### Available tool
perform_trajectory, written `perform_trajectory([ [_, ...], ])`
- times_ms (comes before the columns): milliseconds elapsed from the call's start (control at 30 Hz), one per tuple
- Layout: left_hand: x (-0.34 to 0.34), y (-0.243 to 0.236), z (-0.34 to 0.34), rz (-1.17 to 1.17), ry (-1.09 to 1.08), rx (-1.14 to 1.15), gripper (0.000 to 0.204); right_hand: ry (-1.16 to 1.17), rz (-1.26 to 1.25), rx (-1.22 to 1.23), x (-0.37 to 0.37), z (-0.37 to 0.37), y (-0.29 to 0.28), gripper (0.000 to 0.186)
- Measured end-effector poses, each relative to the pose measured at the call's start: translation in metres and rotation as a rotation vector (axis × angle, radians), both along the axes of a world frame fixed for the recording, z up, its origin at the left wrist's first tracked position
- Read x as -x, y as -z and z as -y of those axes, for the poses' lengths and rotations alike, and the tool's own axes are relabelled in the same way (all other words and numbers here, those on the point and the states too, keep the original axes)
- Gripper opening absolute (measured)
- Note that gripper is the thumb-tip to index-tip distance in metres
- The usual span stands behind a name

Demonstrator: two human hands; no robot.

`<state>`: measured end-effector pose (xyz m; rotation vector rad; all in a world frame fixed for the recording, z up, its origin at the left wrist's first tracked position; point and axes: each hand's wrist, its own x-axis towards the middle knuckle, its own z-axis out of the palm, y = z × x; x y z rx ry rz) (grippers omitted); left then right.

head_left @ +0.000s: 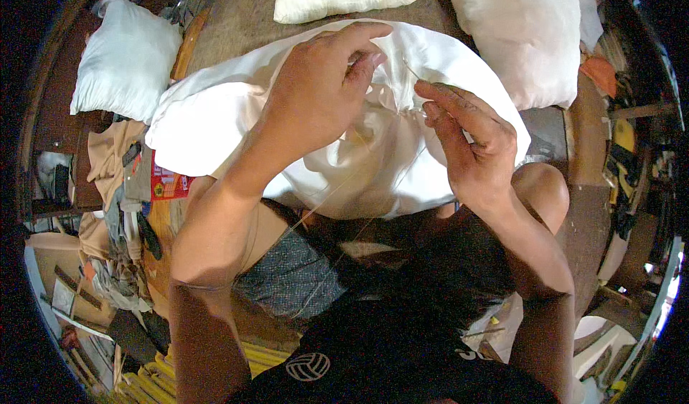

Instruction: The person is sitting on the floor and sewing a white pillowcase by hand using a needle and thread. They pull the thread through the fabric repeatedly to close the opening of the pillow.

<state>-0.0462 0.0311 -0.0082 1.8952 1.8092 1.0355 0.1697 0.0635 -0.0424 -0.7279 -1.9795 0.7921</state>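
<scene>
While the white pillow (208, 128) rests across the seated person's lap (291, 275), apparently so that both hands are free above it, the right hand's (477, 138) grip pinches a slim needle (410, 68), presumably for fine control. The left hand (316, 88) hovers over the pillow; whether its grip holds anything cannot be told

The top edge crops the upper-right pillow (527, 34). Upper centre, the left hand (319, 88) covers white fabric (466, 67); a sliver (411, 69) at the right hand (477, 135) is too small to identify.
</scene>
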Motion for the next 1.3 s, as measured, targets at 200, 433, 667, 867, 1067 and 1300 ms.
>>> perform_trajectory([
  [200, -0.004, 0.003, -0.005, 0.181, 0.065, -0.063, 0.027, -0.039, -0.031, -0.104, 0.002, 0.002, -0.003, 0.032],
  [433, -0.002, -0.022, 0.005, 0.223, -0.099, -0.133, 0.02, -0.039, 0.016, -0.221, -0.007, -0.003, -0.01, 0.044],
  [667, -0.018, -0.05, 0.041, -0.402, 0.178, -0.736, 0.019, -0.001, 0.059, -0.264, -0.018, 0.019, -0.052, 0.036],
  [867, -0.03, -0.047, 0.047, -0.191, 0.449, -0.673, 0.043, -0.174, -0.02, -0.002, -0.03, 0.047, -0.079, 0.016],
  [1067, -0.072, -0.055, 0.084, 0.376, 0.719, 0.349, 0.05, -0.054, -0.714, 0.503, -0.088, 0.061, -0.102, 0.02],
  [1300, -0.018, -0.074, 0.145, 0.114, 0.958, 0.239, 0.011, 0.8, -0.353, 0.167, -0.327, 0.005, -0.038, 0.036],
])
